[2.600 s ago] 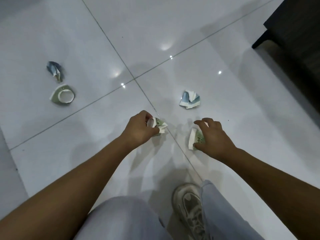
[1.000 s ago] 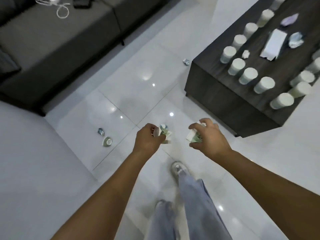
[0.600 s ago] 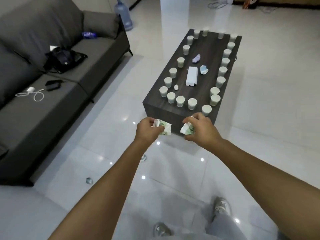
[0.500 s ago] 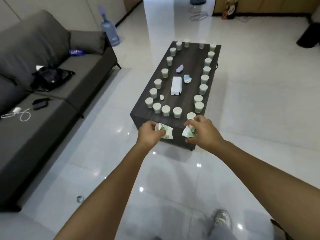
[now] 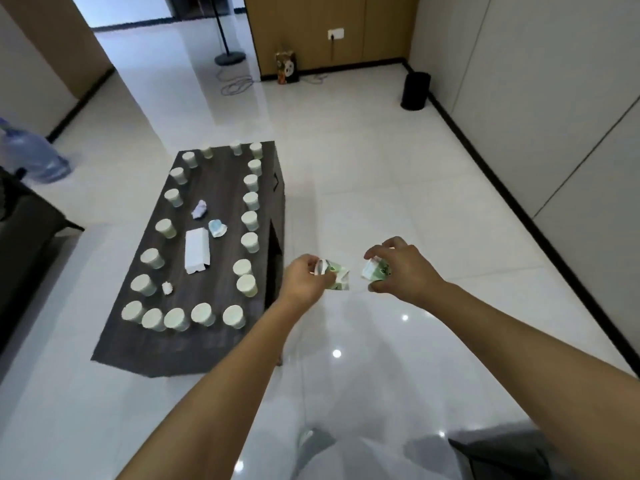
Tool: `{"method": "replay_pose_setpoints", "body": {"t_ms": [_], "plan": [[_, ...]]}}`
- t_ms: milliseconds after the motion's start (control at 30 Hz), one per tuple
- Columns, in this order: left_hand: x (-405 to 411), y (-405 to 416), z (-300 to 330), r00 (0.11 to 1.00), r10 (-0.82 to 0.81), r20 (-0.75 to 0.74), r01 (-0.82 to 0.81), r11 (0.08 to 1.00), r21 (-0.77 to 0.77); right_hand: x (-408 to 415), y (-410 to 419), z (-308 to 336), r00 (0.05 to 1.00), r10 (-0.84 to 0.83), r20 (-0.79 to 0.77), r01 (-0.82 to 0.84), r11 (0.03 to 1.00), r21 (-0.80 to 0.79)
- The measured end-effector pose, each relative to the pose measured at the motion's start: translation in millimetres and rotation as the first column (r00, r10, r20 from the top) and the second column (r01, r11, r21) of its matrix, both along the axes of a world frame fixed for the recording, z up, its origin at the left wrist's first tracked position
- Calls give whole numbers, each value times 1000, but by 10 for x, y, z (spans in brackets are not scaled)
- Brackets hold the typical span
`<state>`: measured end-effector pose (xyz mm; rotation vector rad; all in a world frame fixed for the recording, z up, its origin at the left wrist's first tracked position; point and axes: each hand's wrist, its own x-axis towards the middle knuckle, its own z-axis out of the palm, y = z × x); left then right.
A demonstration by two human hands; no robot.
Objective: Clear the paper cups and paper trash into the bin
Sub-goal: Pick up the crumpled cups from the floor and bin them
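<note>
The person has stood up from the floor. Each hand, left and right, pinches a crushed cup. The bin now stands ahead, well apart.

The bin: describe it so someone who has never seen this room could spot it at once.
Start at the wood-panelled wall at the far end of the room and follow its base right to the corner with the grey wall. The bin stands there on the white tiled floor. It is a black upright cylinder, the only dark thing in that corner.
</note>
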<state>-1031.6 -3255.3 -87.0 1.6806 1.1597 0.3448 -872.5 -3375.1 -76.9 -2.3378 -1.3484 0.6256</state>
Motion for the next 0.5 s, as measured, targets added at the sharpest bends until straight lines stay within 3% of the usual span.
{"method": "replay_pose_setpoints", "body": {"t_ms": [200,500], "plan": [[1314,745,-72,991,-120,52,120,993,-3,1174,422,-103,990,-135,38,135,991,3],[3159,2281,178,967,-240,85,239,971,18,2804,1753,113,952,-305,20,303,952,49]]}}
